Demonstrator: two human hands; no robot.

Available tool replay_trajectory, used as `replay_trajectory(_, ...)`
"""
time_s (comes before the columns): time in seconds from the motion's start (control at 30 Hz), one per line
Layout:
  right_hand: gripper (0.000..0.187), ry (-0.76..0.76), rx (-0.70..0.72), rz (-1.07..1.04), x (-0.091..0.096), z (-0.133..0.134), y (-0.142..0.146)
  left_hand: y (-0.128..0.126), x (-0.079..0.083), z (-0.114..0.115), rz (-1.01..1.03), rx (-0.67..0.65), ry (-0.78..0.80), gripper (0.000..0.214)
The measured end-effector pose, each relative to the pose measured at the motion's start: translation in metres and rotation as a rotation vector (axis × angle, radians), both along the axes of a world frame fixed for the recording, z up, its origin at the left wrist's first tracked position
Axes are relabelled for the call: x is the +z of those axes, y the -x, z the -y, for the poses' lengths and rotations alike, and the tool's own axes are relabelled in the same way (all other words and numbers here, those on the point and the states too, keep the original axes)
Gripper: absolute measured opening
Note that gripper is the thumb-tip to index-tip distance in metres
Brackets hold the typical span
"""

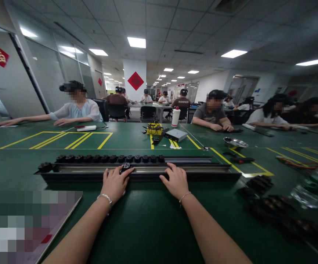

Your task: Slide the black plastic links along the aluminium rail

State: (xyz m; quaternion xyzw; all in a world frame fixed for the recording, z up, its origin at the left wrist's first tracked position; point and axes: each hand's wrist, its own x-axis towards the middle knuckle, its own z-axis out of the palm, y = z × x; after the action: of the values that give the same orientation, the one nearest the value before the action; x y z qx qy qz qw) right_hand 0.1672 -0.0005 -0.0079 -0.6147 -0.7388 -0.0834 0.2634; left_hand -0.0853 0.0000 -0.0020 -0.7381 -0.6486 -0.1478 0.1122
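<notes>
A long black and metal rail (197, 168) lies across the green table in front of me. A row of several small black round parts (106, 158) sits along its far left half. My left hand (115, 182) rests on the rail's near edge, its fingertips pinching a small black part (126, 166) in the channel. My right hand (176, 180) lies on the rail a little to the right, fingers curled over the near edge and touching the metal strip.
A heap of loose black parts (260, 183) lies at the right, with clear plastic bags (310, 190) beyond. A metal bowl (235, 142), a yellow box (154, 128) and a grey box (176, 134) stand farther back. Other people sit around the tables.
</notes>
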Motion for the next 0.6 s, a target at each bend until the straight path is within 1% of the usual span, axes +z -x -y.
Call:
replay_trajectory(0.33, 0.028, -0.005, -0.002, -0.001, -0.0013, 0.0003, 0.0005, -0.0009, 0.002, -0.0003, 0.003, 0.003, 0.023, 0.041)
replay_trajectory(0.6, 0.027, 0.006, -0.008, 0.005, 0.0009, 0.0015, 0.0013, -0.0012, 0.0029, 0.0016, -0.003, -0.031, 0.028, 0.044)
